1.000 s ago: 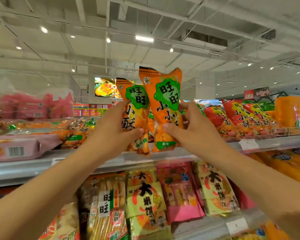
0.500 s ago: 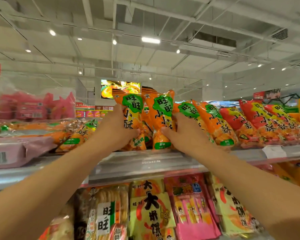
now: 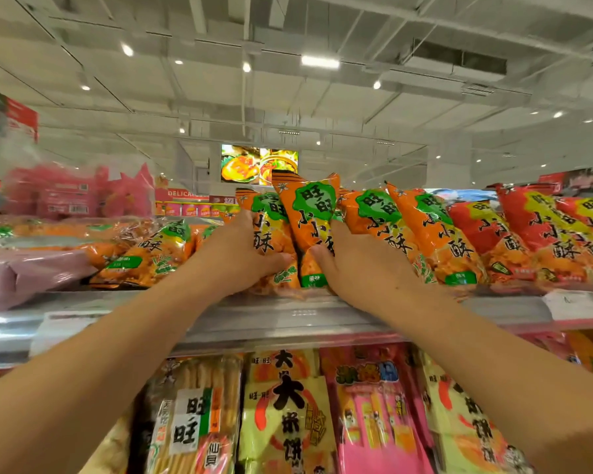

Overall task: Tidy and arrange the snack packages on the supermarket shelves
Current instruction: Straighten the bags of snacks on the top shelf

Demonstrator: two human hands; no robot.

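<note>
Two orange snack bags with green labels stand upright at the front of the top shelf (image 3: 288, 319). My left hand (image 3: 240, 258) grips the left orange bag (image 3: 267, 224). My right hand (image 3: 360, 268) grips the right orange bag (image 3: 310, 217) from its right side. Both bags rest with their bottoms on the shelf, and my fingers hide their lower parts. More orange bags (image 3: 435, 241) lean in a row just to the right, followed by red bags (image 3: 534, 230) of the same snack.
Left of my hands, orange bags (image 3: 158, 251) lie flat beside a pink package (image 3: 24, 275). Pink boxes (image 3: 69, 193) are stacked behind them. The lower shelf holds yellow rice-cracker bags (image 3: 288, 415), pink bags (image 3: 377, 415) and a cracker pack (image 3: 192, 422). A price tag (image 3: 572, 304) hangs on the rail.
Both hands have lowered the two orange bags from above the shelf down onto it, setting them upright beside the row. The view has tilted up and moved closer.
</note>
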